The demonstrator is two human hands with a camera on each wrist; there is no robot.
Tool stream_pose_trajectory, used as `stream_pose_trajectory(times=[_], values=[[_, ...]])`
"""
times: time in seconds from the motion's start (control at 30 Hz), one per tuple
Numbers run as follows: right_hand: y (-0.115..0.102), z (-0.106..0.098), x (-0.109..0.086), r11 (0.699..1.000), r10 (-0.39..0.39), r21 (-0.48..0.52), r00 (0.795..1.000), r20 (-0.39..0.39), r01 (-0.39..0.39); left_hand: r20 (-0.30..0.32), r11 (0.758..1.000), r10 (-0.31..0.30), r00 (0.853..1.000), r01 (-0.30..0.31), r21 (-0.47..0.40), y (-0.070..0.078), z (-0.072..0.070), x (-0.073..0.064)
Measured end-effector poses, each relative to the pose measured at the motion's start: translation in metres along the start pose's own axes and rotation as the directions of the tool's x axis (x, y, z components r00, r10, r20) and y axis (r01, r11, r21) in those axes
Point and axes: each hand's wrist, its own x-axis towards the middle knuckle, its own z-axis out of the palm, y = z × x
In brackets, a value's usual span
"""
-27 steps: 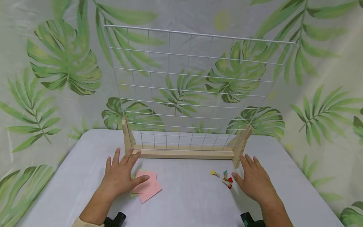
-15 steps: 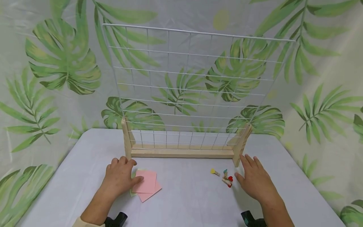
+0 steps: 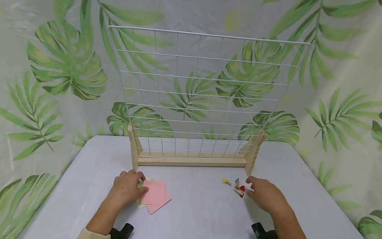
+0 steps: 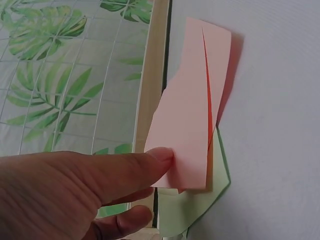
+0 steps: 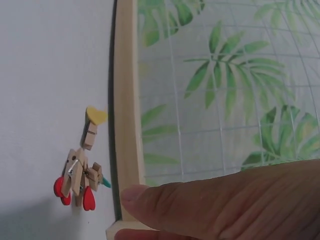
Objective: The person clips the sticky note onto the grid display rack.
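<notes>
My left hand (image 3: 126,188) pinches the left edge of a pink square paper (image 3: 153,193), its thumb on top in the left wrist view. A second pink paper (image 3: 159,204) and a pale green paper (image 4: 195,207) lie beneath, fanned out. My right hand (image 3: 270,196) hovers beside several small wooden clothespins (image 5: 76,172) with its fingers loosely bent and nothing held. Red hearts and a teal piece decorate the clustered pins; a clothespin with a yellow heart (image 5: 95,116) lies slightly apart from them.
A white wire grid (image 3: 198,57) stands upright behind both hands, set in a wooden base (image 3: 191,162) with side feet. A white cloth covers the table (image 3: 191,202). Leaf-patterned fabric (image 3: 71,66) hangs behind it.
My left hand has drawn back from the base, its fingers bending in at the paper's edge. My right hand has come back slightly and its straight fingers have bent.
</notes>
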Motion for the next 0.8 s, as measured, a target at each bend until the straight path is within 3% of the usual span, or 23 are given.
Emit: stream_pose_trajectory(times=[0.2,0.4,0.57,0.8], values=[[-0.007,0.006,0.002,0.999,0.018,0.033,0.999,0.036,-0.019,-0.032,1.000,0.010,0.999,-0.011,-0.025,0.000,0.000,0.001],[-0.015,0.017,0.001,0.999,-0.038,0.012,0.999,-0.014,0.038,-0.064,0.998,0.046,0.997,-0.049,-0.041,-0.002,-0.001,0.001],[-0.016,0.022,0.002,0.997,-0.073,-0.011,0.997,-0.032,0.073,-0.007,0.987,0.051,0.999,-0.052,-0.152,-0.004,-0.008,-0.001],[-0.019,0.024,0.004,0.994,-0.110,-0.031,0.993,-0.033,0.109,0.051,0.945,0.086,0.995,-0.065,-0.322,-0.006,-0.015,-0.003]])
